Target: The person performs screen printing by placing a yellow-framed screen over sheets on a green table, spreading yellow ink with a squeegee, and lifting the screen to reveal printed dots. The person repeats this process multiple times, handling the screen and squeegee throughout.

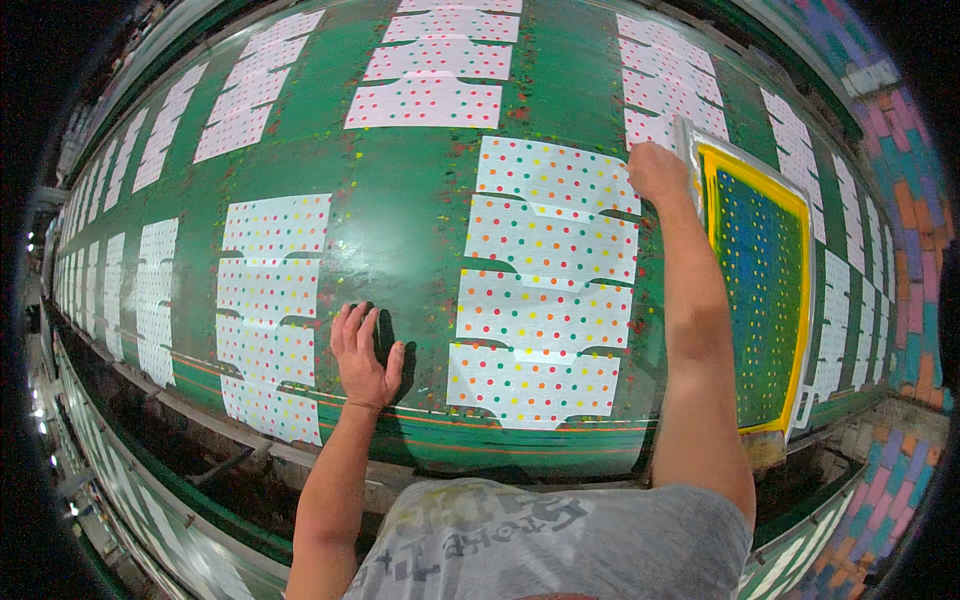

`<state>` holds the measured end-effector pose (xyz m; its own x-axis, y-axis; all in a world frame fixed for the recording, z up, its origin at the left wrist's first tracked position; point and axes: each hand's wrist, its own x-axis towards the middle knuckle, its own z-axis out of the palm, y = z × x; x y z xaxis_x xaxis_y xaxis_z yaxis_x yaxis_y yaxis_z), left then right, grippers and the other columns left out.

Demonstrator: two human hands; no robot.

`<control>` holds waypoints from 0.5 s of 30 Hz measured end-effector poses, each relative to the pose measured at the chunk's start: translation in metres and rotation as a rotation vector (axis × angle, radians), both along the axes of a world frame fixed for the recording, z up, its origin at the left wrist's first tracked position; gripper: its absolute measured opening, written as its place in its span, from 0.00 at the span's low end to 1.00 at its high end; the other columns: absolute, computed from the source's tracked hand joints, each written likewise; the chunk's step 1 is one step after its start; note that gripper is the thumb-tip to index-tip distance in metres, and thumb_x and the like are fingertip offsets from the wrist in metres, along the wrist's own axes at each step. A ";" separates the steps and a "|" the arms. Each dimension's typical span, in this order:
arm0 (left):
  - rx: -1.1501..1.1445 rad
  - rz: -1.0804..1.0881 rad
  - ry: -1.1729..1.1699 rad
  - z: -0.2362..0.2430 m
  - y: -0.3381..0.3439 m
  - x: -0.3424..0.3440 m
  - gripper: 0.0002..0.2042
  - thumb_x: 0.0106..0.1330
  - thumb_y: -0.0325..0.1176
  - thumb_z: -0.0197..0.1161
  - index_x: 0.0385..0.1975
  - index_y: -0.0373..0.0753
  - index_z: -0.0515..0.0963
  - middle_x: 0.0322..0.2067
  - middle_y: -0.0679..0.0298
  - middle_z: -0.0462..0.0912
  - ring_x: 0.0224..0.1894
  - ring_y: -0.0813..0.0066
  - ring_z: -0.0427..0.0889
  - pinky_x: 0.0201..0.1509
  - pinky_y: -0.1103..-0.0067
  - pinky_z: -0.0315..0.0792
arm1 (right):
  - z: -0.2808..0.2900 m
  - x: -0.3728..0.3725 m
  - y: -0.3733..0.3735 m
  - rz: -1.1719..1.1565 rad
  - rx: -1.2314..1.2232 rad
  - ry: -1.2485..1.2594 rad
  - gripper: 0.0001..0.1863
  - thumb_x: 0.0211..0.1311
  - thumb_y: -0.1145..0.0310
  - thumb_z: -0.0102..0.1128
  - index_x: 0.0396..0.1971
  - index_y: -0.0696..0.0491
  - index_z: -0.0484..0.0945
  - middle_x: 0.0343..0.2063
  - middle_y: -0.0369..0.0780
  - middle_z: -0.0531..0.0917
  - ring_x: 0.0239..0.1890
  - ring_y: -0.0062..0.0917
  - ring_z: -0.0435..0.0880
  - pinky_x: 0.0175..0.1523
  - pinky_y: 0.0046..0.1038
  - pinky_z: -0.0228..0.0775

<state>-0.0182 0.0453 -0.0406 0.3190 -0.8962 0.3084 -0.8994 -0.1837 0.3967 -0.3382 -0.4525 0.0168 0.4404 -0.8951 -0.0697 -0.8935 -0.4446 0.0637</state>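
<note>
My right hand [660, 174] is closed around the far left edge of a screen printing frame [806, 300]. The frame has a pale metal rim, a yellow border and blue-green mesh covered with small dots. To the left, my left hand [364, 352] is over the green table [400, 200], fingers stretched out and thumb apart. A dark patch shows beside its fingers; I cannot tell whether it is more than shadow. Between my arms lie white cut fabric pieces [545, 305] with multicoloured dots, in a column. Another dotted column of fabric pieces [268, 290] lies left of my left hand.
Pink-looking dotted pieces [425, 103] lie in columns along the table's far side. More white pieces [832, 310] lie beyond the frame at right. Paint specks mark the table. Coloured brick paving [908, 270] runs past its right end. Another long table [130, 470] stands at lower left.
</note>
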 end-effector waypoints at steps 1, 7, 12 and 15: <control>-0.009 -0.004 0.002 0.000 0.001 0.000 0.34 0.71 0.47 0.70 0.72 0.35 0.72 0.73 0.48 0.72 0.79 0.37 0.63 0.83 0.45 0.53 | 0.005 0.005 0.004 -0.021 0.036 0.024 0.12 0.65 0.69 0.62 0.42 0.54 0.91 0.49 0.53 0.91 0.53 0.50 0.92 0.57 0.52 0.85; -0.087 -0.084 0.041 -0.002 0.008 0.005 0.40 0.67 0.55 0.70 0.74 0.35 0.71 0.73 0.47 0.71 0.80 0.37 0.62 0.84 0.45 0.52 | 0.018 0.045 0.114 0.278 0.277 -0.476 0.08 0.56 0.65 0.65 0.31 0.52 0.88 0.40 0.48 0.89 0.43 0.48 0.89 0.49 0.48 0.83; -0.228 -0.123 0.155 0.002 0.009 0.005 0.44 0.64 0.53 0.75 0.76 0.34 0.68 0.75 0.45 0.69 0.80 0.37 0.61 0.84 0.45 0.52 | 0.043 0.078 0.261 0.570 0.529 -0.638 0.09 0.51 0.64 0.66 0.28 0.53 0.84 0.37 0.46 0.87 0.40 0.46 0.88 0.48 0.47 0.81; -0.279 -0.044 0.246 0.015 0.006 0.004 0.45 0.58 0.35 0.80 0.78 0.38 0.66 0.77 0.42 0.66 0.80 0.37 0.61 0.84 0.46 0.52 | 0.067 0.088 0.336 0.641 0.623 -0.648 0.09 0.51 0.64 0.67 0.28 0.54 0.84 0.34 0.46 0.87 0.38 0.45 0.88 0.44 0.45 0.81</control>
